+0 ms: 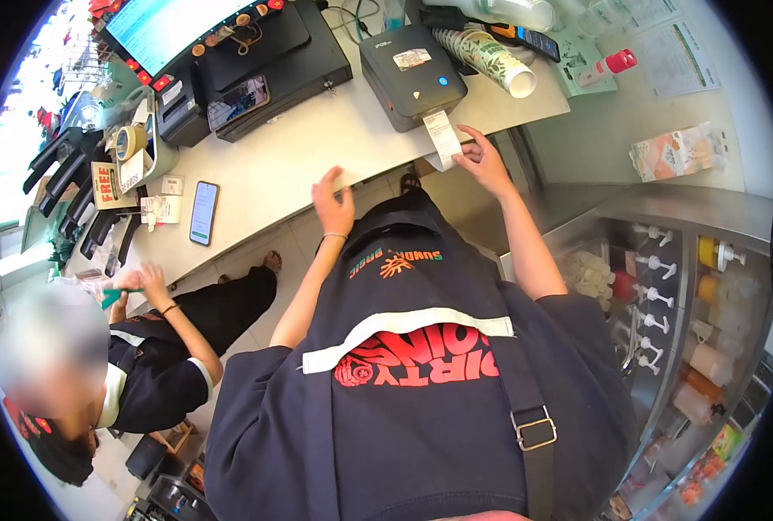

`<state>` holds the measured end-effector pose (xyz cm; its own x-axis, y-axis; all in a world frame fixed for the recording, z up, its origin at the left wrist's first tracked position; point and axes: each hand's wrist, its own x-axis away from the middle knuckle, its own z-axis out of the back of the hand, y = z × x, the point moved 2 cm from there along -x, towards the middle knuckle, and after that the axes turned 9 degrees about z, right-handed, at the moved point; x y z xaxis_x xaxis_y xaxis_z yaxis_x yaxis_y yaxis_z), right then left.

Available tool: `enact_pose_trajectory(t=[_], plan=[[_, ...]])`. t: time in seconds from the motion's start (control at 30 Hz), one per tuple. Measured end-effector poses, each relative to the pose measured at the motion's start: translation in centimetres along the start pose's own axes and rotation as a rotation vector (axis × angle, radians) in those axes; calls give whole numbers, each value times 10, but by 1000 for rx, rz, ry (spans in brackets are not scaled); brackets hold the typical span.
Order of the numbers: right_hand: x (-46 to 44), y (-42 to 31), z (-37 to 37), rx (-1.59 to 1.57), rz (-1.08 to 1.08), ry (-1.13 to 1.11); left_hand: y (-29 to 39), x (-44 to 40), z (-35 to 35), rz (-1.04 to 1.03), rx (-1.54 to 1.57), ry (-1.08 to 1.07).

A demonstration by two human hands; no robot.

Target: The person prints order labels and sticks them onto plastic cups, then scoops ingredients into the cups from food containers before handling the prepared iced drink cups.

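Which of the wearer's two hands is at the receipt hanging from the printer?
The right hand, its fingers at the edge of the receipt coming out of the black printer. The left hand is away from it, by the counter edge.

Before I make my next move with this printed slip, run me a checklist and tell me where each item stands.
1. Slip out of the printer: ok.
2. Slip detached: not ok, it hangs from the printer.
3. Right hand at the slip's edge: ok.
4. Firm grip on it: cannot tell.
5. Left hand empty: ok.
6. Print complete: cannot tell, too small to read.
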<state>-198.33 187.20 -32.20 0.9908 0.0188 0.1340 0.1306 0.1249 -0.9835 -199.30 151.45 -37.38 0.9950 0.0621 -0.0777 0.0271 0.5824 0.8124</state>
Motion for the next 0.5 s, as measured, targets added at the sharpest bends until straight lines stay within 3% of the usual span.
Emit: enact_pose_trajectory(t=[0.03, 0.07, 0.13, 0.27, 0.33, 0.5], plan=[[-3, 0, -2, -37, 16, 15, 10, -2, -5, -70, -27, -130], [-6, -2, -2, -75, 32, 28, 21, -7, -9, -59, -32, -126], [-17, -2, 1, -76, 52, -11, 36, -18, -30, -2, 184, -542], [-29, -8, 5, -60, 40, -74, 86, -33, -81, -35, 268, -644], [-31, -13, 8, -139, 26, -67, 116, -37, -98, 365, 686, -845], [-43, -6, 23, -243, 15, -22, 140, -48, -119, 429, 623, -866]])
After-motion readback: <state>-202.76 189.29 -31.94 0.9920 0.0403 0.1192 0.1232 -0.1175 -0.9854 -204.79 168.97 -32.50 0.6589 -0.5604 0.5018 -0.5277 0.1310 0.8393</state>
